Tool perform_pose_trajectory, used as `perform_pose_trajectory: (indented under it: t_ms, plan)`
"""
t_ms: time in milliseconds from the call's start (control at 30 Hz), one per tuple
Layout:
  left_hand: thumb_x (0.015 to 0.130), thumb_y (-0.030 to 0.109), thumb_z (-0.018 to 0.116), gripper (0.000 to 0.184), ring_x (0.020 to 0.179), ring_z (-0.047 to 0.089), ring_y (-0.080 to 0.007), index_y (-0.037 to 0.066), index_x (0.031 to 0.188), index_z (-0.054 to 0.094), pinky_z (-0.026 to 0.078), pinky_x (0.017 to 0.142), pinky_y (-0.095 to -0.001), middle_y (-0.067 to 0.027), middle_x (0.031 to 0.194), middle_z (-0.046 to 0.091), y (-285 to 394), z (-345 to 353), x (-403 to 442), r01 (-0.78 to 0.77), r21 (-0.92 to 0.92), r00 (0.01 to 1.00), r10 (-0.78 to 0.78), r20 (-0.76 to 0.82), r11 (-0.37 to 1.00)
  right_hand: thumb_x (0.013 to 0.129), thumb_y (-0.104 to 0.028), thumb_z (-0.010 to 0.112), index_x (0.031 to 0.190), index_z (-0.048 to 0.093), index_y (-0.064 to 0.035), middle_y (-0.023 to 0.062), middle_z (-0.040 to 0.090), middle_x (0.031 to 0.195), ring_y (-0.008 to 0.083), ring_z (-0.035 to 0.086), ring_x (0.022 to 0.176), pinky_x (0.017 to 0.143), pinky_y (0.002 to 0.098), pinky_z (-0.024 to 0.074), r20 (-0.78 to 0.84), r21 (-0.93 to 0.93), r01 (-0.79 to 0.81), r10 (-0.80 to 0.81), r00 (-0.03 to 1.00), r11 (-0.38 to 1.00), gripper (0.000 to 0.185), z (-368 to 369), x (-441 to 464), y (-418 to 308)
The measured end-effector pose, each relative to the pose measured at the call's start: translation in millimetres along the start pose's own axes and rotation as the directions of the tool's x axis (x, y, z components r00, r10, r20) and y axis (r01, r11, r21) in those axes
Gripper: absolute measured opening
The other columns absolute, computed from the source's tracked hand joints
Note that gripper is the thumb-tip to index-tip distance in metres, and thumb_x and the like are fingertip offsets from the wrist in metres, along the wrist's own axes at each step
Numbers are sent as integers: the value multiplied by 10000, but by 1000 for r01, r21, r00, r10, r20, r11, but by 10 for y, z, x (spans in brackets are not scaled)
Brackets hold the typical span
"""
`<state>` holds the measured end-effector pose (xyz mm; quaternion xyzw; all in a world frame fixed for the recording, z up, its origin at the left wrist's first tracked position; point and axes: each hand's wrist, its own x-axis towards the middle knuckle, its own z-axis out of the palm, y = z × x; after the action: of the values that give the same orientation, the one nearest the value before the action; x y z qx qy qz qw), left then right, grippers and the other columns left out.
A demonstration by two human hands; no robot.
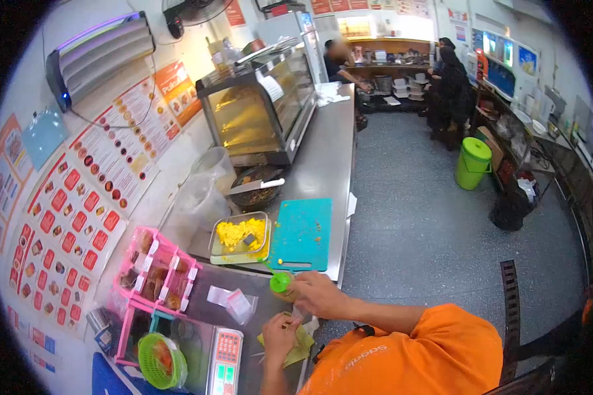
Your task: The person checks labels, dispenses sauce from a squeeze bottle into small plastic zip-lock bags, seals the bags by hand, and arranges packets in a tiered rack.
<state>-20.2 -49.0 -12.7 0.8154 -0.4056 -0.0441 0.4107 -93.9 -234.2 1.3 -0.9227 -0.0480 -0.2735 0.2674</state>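
Observation:
My right hand [319, 294] is closed at the edge of the counter, its fingers against a small container with a bright green top [281, 282]. My left hand [280, 337] is closed just below, with its fingers pinching what looks like a small clear plastic bag [299, 316]. Under that hand lies a yellow-green sheet [301, 347]. Left of the hands are several small zip bags [238, 305]. Beyond them, a clear tray of chopped yellow food [239, 235] stands beside a teal cutting board [303, 230] with crumbs on it.
A digital scale [225, 362], a green basket [157, 363] and a pink rack [157, 280] of packets stand at the left. A knife [260, 187] rests across a dark pan [257, 195]. A glass display case [260, 108] is farther back. Two people are across the room.

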Motion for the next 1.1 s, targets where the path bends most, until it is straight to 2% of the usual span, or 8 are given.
perform_pose_trajectory:
  t_ms: [100, 167, 367, 500, 633, 700, 867, 1100]
  plan:
    - [738, 113, 761, 141, 657, 647, -222, 3, 759, 676, 489, 614, -336, -141, 745, 660, 343, 381, 17, 110, -88, 994, -110, 8, 990, 790, -264, 748, 1007, 625, -44, 112, 628, 956, 276, 616, 939, 763, 378, 487, -216, 115, -197, 218, 952, 974, 333, -278, -488, 79]
    - [728, 115, 773, 150, 660, 652, -202, 4, 749, 674, 487, 614, -323, -137, 730, 666, 608, 722, -1, 75, -184, 997, -74, 14, 980, 807, -330, 771, 932, 683, -21, 92, 684, 862, 200, 656, 834, 718, 324, 512, 270, 491, -613, 561, 782, 619, 346, -542, -829, 2]
    - [723, 197, 801, 223, 629, 653, -186, 7, 756, 688, 488, 599, -328, -137, 682, 665, 1273, 1758, -5, -90, -215, 970, 135, 202, 972, 806, -262, 798, 1022, 711, 15, 88, 712, 931, 144, 656, 863, 771, 299, 540, 278, 738, -639, 765, 581, 217, 362, -1101, -1953, 404]
    - [733, 229, 822, 251, 632, 601, -97, 7, 762, 708, 472, 596, -279, -79, 677, 681, 1946, 2146, -73, 117, -257, 897, 9, 442, 959, 864, -204, 728, 1019, 707, 28, 114, 701, 997, 199, 674, 895, 795, 347, 559, 391, 881, -433, 808, 441, -190, 280, -1671, -2628, 425]
    - [799, 233, 789, 248, 645, 583, -88, 7, 787, 687, 461, 596, -254, -19, 690, 662, 2189, 2591, -217, 297, -301, 794, -60, 605, 906, 906, -203, 658, 1000, 705, 29, 113, 709, 948, 192, 686, 841, 739, 336, 561, 272, 894, -438, 889, 370, -91, 255, -1809, -3150, 482]
    - [842, 226, 748, 234, 650, 580, -91, 9, 822, 663, 461, 598, -258, -15, 704, 649, 2199, 2811, -308, 376, -418, 753, -10, 658, 827, 917, -239, 592, 986, 711, 0, 106, 714, 833, 184, 688, 736, 681, 335, 556, 29, 516, -756, 873, 486, 404, 276, -1948, -3296, 456]
    - [965, 213, 601, 207, 663, 565, -95, 20, 889, 591, 459, 602, -280, -16, 747, 624, 2315, 3004, -588, 394, -470, 688, 86, 721, 790, 912, -275, 509, 970, 708, -22, 115, 697, 732, 236, 680, 647, 656, 359, 545, 228, 97, -812, 781, 581, 576, 327, -2440, -3407, 262]
    - [942, 128, 527, 155, 662, 602, -348, 18, 843, 572, 473, 606, -429, -166, 730, 602, 2317, 3023, -753, -382, -229, 755, 445, 481, 895, 887, -280, 523, 875, 681, -9, 183, 679, 728, 324, 669, 646, 638, 462, 518, 202, 75, -727, 704, 681, 682, 314, -2199, -3597, 403]
